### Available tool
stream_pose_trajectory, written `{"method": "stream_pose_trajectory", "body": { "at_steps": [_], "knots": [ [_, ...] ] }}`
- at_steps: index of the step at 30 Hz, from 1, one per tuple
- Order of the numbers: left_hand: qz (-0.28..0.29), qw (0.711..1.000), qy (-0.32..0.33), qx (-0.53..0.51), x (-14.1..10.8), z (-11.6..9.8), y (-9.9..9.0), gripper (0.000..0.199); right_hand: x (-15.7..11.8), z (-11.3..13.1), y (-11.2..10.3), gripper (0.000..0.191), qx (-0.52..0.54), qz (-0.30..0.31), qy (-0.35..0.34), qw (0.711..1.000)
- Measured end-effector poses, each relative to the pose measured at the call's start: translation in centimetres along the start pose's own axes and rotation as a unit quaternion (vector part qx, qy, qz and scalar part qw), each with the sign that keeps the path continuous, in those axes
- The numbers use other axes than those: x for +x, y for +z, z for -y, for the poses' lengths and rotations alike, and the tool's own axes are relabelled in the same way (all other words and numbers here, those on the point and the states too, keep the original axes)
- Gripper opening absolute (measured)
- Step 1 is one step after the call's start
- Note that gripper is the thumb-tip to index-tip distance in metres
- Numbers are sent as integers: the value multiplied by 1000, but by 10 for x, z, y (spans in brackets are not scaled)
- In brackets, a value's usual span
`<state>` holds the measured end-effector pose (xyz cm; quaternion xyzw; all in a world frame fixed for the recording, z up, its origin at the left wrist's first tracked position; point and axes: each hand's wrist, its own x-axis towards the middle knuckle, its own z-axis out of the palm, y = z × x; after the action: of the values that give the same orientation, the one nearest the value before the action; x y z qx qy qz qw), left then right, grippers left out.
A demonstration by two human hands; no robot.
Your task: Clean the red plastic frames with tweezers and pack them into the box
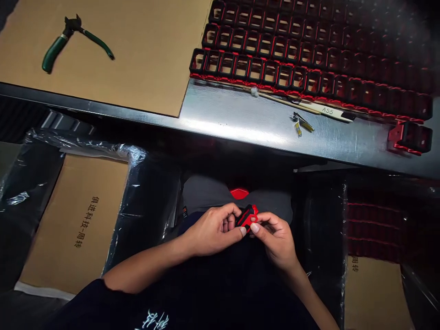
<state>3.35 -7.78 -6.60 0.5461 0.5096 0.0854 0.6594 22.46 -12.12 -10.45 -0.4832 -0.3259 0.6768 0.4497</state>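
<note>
Over my lap, a small red and black plastic part (248,218) is held between both hands. My left hand (220,229) pinches its left side with thumb and curled fingers. On the other side, my right hand (277,236) grips its right edge with thumb and forefinger. Rows of similar red and black frames (254,68) stand on the metal table (237,119) ahead of me. One more such frame (410,137) sits apart near the table's right front. The inner fingers of my left hand are partly hidden.
Green-handled pliers (70,27) lie on a cardboard sheet (144,55). A nail clipper (300,123), a cotton-tipped stick (285,101) and a label marked A55 (332,111) lie near the frames. Plastic-lined boxes with cardboard (79,220) flank my legs; the right one holds red parts (374,229).
</note>
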Motion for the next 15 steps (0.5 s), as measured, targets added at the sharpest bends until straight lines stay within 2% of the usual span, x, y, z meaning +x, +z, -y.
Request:
{"method": "stream_pose_trajectory", "body": {
  "at_steps": [7, 15],
  "knots": [
    [-3, 1000, -28, -3, 0, -3, 0, 28, 1, -6, 1, 16, 72, 19, 61, 995],
    [-22, 999, -36, -12, 0, -3, 2, 27, 2, -8, 0, 14, 56, 21, 48, 997]
  ]
}}
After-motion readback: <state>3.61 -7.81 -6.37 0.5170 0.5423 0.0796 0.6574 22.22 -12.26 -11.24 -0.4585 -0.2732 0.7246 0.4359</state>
